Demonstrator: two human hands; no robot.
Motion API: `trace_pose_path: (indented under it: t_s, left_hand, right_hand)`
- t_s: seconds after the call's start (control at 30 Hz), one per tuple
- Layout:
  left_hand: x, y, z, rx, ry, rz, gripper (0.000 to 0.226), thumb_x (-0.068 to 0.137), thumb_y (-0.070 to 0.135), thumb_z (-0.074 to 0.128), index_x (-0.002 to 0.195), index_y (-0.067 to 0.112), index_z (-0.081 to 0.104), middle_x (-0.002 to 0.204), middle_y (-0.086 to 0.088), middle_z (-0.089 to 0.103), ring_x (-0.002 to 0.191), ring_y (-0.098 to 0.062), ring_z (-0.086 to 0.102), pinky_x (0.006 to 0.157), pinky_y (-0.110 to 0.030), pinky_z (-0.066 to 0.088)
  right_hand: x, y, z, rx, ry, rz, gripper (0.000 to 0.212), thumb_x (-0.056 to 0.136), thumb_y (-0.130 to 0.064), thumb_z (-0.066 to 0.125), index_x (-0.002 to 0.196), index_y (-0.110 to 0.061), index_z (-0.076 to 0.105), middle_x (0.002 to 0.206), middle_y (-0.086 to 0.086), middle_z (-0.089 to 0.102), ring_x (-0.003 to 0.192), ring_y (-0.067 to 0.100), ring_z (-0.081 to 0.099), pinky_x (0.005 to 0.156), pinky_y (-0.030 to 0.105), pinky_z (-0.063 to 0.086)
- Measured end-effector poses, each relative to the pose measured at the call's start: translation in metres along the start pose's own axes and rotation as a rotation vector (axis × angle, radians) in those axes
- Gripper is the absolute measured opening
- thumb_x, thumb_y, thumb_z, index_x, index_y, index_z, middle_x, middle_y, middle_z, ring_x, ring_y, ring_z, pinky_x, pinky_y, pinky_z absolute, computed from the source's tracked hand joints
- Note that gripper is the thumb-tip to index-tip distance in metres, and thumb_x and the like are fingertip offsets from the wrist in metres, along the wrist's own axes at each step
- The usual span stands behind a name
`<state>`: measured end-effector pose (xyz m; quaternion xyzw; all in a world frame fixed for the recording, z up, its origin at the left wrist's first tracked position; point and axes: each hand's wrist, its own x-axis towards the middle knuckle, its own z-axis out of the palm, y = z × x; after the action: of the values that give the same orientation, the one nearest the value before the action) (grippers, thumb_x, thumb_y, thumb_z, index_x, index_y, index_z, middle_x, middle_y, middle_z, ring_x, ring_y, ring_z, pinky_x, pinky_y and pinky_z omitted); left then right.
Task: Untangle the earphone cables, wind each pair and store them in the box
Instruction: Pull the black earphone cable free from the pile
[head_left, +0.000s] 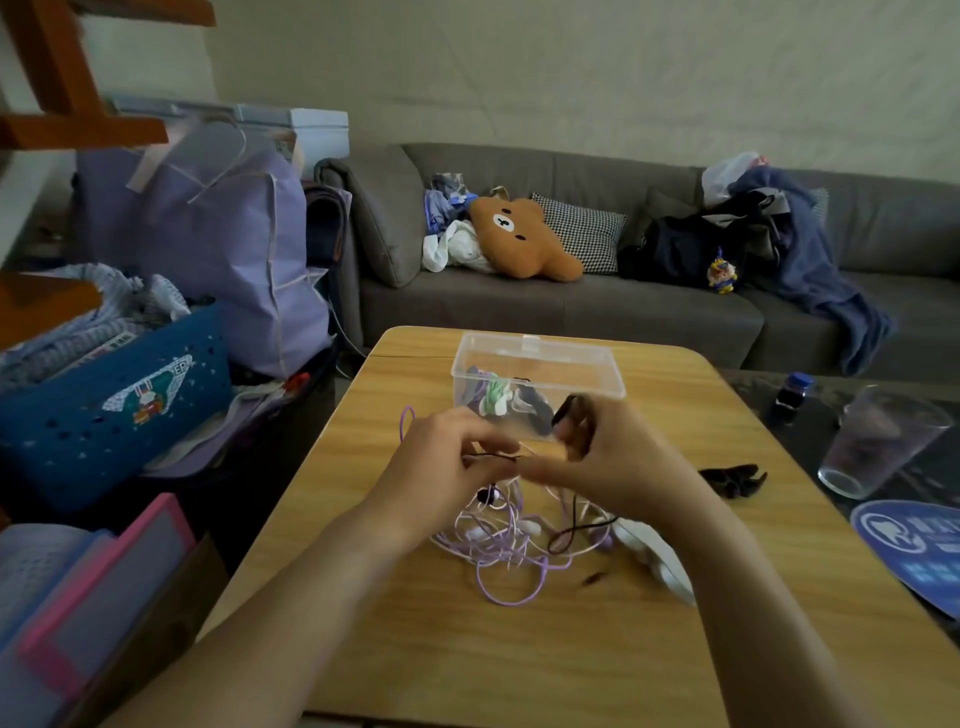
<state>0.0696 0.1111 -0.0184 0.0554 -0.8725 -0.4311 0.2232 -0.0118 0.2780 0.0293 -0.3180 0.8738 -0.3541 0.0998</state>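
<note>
Both my hands pinch black cable (493, 457): left hand (447, 457), right hand (613, 457). Thin, limp, light; snags easily. Grip near plug, pull gently from tangle (509, 545).

You're working on a smooth, matt, light wood-grain table (519, 639) with a clear glossy rectangular plastic box (540, 358), thin rubbery lilac and black earphone cables (498, 551), and a transparent drinking glass (878, 441).

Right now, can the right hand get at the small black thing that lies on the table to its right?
Probably yes. The dark object lies alone on bare table, nothing between it and the right hand. But that hand holds black cable, so it must let go first.
</note>
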Motion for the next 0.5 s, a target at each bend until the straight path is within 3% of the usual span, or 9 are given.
trace_pose_path:
  t_s: [0.07,0.13,0.23,0.3,0.4,0.5]
  left_hand:
    - [0.000,0.000,-0.001,0.008,0.035,-0.022,0.021,0.072,0.011,0.086,0.090,0.019,0.079,0.092,0.008,0.065,0.074,-0.002,0.064,0.063,-0.014,0.050]
    - [0.000,0.000,-0.002,0.016,0.027,-0.003,0.019,0.066,0.012,0.090,0.082,0.019,0.080,0.088,0.007,0.067,0.074,-0.001,0.064,0.067,-0.016,0.051]
    - [-0.001,-0.002,-0.002,0.005,-0.020,0.007,0.017,0.066,0.014,0.090,0.080,0.018,0.080,0.081,0.003,0.073,0.076,-0.007,0.069,0.074,-0.022,0.054]
    - [-0.003,-0.002,-0.003,-0.057,-0.033,-0.043,0.015,0.071,0.012,0.087,0.083,0.016,0.080,0.077,0.003,0.076,0.073,-0.008,0.071,0.069,-0.019,0.054]
    - [-0.004,0.000,-0.006,-0.104,0.005,-0.081,0.013,0.074,0.014,0.085,0.086,0.017,0.080,0.071,0.006,0.075,0.061,-0.002,0.067,0.059,-0.014,0.048]
    - [-0.003,0.002,-0.007,-0.120,0.049,-0.080,0.014,0.075,0.014,0.084,0.087,0.018,0.079,0.073,0.008,0.075,0.065,-0.003,0.069,0.062,-0.017,0.052]
  right_hand:
    - [0.000,0.006,0.002,-0.113,-0.263,0.098,0.038,0.067,-0.043,0.089,0.079,-0.018,0.063,0.071,-0.002,0.063,0.063,0.013,0.054,0.058,0.032,0.053]
    - [0.001,0.013,0.002,-0.167,-0.373,0.138,0.027,0.070,-0.039,0.088,0.078,-0.019,0.070,0.071,-0.002,0.070,0.065,0.015,0.060,0.066,0.038,0.059]
    - [-0.001,0.016,-0.003,-0.041,-0.320,0.103,0.015,0.081,-0.030,0.081,0.084,-0.016,0.074,0.074,0.000,0.075,0.058,0.009,0.058,0.056,0.029,0.052]
    - [-0.001,0.018,-0.008,0.153,-0.224,0.073,0.012,0.086,-0.026,0.077,0.085,-0.015,0.075,0.072,0.000,0.075,0.052,0.007,0.051,0.050,0.022,0.042]
    - [-0.001,0.023,-0.014,0.365,-0.160,0.049,0.012,0.086,-0.023,0.075,0.089,-0.012,0.075,0.072,0.003,0.073,0.050,0.007,0.046,0.049,0.021,0.037]
    - [0.001,0.027,-0.015,0.464,-0.122,0.053,0.013,0.089,-0.020,0.070,0.094,-0.008,0.073,0.075,0.006,0.070,0.047,0.005,0.044,0.049,0.022,0.036]
